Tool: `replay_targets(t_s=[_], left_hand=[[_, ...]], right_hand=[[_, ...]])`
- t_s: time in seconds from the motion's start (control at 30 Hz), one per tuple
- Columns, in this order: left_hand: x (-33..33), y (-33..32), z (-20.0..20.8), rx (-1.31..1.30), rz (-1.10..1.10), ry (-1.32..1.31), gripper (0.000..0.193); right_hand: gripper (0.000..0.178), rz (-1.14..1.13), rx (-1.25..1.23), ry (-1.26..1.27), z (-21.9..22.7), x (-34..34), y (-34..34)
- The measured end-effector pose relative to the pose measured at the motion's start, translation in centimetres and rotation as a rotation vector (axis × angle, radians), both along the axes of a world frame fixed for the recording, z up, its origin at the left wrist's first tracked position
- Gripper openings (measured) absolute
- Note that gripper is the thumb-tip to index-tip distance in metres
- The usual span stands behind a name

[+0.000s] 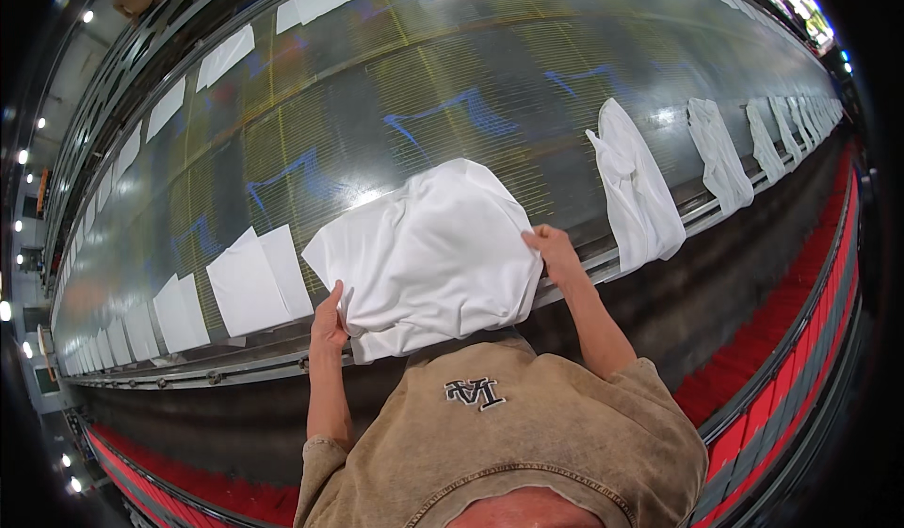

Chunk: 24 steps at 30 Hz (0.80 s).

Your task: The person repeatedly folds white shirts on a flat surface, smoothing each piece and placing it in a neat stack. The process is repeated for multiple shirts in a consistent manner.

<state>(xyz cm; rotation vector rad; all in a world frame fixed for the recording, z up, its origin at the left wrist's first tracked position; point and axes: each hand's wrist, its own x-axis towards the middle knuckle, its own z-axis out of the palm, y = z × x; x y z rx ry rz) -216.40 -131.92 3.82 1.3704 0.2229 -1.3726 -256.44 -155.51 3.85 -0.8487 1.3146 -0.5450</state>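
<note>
A white T-shirt-like garment (428,259) lies loosely spread and wrinkled over the near edge of the long dark table (348,132). At its left side, my left hand (330,321) grips the fabric near the lower corner, thumb up. My right hand (556,253) pinches the opposite edge, a little farther from me. The garment's near hem hangs slightly past the table's edge, close to my body. To the right of my right hand rests a bunched white garment (636,194), folded into a long narrow shape.
Several white sheets (259,278) lie along the near edge on the left, and more white sheets (320,0) line the far edge. Other narrow white garments (720,156) continue along the right. A metal rail (217,374) borders the table. Red-and-grey panels (800,368) stand behind me.
</note>
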Motion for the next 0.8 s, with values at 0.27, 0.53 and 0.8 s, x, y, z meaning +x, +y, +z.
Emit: replay_targets(t_s=[0.27, 0.53, 0.8], left_hand=[[2.0, 0.7, 0.3, -0.033, 0.061, -0.144, 0.054], [2.0, 0.8, 3.3, -0.050, 0.057, -0.142, 0.048], [5.8, 0.7, 7.3, -0.261, 0.064, -0.356, 0.036]], right_hand=[[0.009, 0.012, 0.121, -0.111, 1.6, 0.2, -0.3], [0.007, -0.090, 0.124, -0.088, 3.9, -0.1, 2.7], [0.010, -0.284, -0.134, -0.320, 8.5, 2.0, 4.6]])
